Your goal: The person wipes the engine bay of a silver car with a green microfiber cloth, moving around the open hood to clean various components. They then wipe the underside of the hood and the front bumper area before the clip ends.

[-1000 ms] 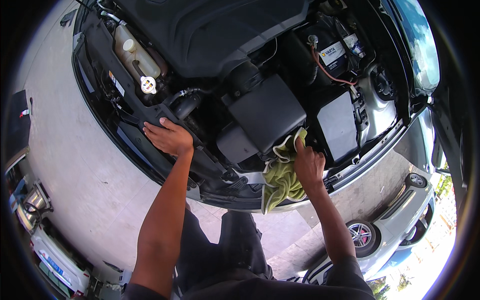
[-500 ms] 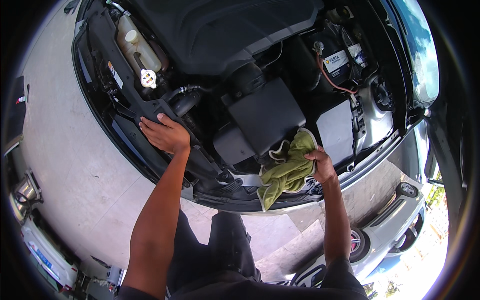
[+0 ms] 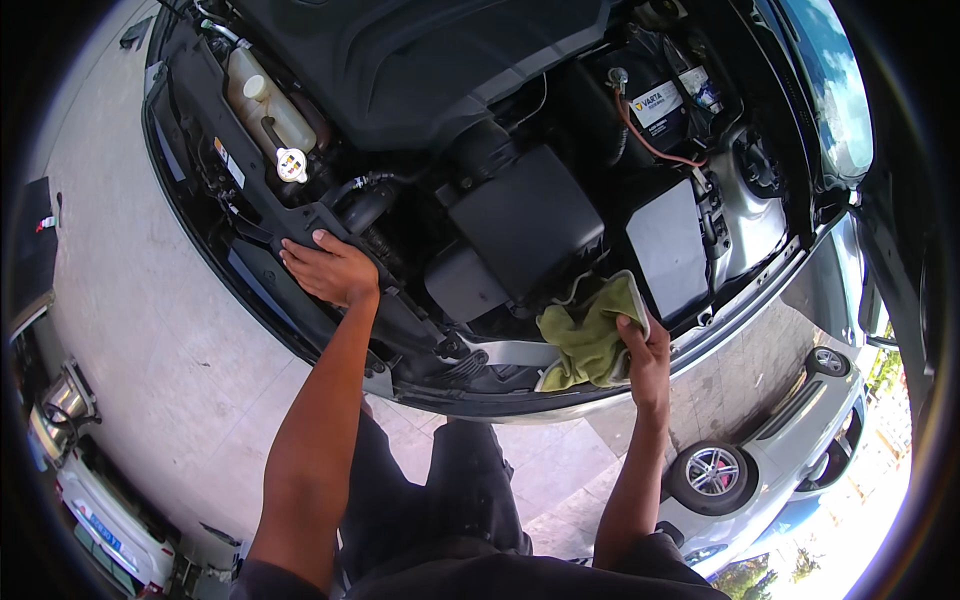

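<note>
My left hand (image 3: 334,270) lies flat with its fingers stretched out on the black plastic front panel (image 3: 285,215) of an open engine bay. In my right hand (image 3: 646,352) is a green cleaning cloth (image 3: 592,338) with a pale edge, gripped with the thumb on top. The cloth hangs bunched over the fender edge of the bay, beside a black air filter box (image 3: 528,215) and a grey-topped box (image 3: 667,248). Part of the right fingers is hidden behind the cloth.
Beyond the left hand stand a coolant tank (image 3: 270,105) and a white-topped radiator cap (image 3: 291,165). A car battery (image 3: 655,105) with a red cable sits at the far right. A white car (image 3: 790,440) is parked on the right, another white car (image 3: 110,525) at lower left.
My right hand has shifted slightly right and down and turned, and the cloth has gone with it, now more bunched. The left hand keeps its place on the panel.
</note>
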A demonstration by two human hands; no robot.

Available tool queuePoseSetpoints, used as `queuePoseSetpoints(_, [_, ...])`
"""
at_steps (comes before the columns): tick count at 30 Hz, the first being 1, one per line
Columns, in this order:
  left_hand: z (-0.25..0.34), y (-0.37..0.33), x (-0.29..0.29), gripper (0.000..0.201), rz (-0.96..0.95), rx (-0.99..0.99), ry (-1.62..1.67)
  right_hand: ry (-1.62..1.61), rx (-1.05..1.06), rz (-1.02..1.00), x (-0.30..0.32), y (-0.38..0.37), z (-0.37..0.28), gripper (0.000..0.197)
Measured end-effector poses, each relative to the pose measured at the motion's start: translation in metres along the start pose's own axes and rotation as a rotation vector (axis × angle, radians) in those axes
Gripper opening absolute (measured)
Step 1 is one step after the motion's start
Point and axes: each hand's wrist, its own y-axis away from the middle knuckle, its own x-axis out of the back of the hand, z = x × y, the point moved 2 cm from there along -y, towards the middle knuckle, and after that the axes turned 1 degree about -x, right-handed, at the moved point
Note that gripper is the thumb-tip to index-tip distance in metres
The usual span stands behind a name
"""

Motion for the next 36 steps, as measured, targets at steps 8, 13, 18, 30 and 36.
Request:
queuePoseSetpoints(8, [0.004, -0.001, 0.003, 0.064, -0.002, 0.002, 0.003, 0.952, 0.366, 0.126, -0.085, -0.006, 0.074, 0.038])
queuePoseSetpoints(13, [0.003, 0.000, 0.005, 0.061, 0.009, -0.027, 0.001, 0.859, 0.321, 0.042, -0.073, -0.014, 0.073, 0.048])
queuePoseSetpoints(18, [0.004, 0.004, 0.002, 0.058, 0.021, -0.025, -0.081, 0.475, 0.280, 0.329, -0.056, -0.006, -0.003, 0.045])
queuePoseSetpoints(30, [0.005, 0.004, 0.014, 0.062, 0.014, 0.053, 0.055, 1.338, 1.227, -0.358, -0.153, -0.089, -0.049, 0.050])
queuePoseSetpoints(36, [0.005, 0.001, 0.013, 0.061, -0.038, 0.081, 0.068, 1.683, 1.113, -0.465, -0.180, -0.101, -0.045, 0.046])
